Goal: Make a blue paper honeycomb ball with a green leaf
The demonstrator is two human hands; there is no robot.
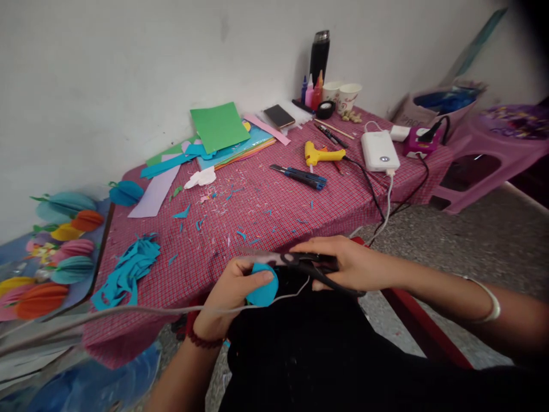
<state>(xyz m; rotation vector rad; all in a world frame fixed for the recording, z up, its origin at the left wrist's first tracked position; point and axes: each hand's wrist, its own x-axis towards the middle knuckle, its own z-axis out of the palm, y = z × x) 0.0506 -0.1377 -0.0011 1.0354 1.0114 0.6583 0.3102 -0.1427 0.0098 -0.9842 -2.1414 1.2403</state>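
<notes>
Between thumb and fingers, my left hand (234,289) pinches a rounded piece of blue paper (263,287) above my lap. My right hand (349,263) is closed around the black handles of a pair of scissors (295,262). The scissor blades point left and lie along the upper edge of the blue paper, close to my left fingers. Whether the blades are apart or together is hard to see. A white cable (171,309) passes in front of my left wrist and below the paper.
On the checked tablecloth (240,223) lie blue paper offcuts (131,272), a utility knife (299,176), a yellow glue gun (321,154), a white power bank (380,151) and green paper (220,127). Paper pumpkins (72,269) sit at left. A pink stool (480,154) stands at right.
</notes>
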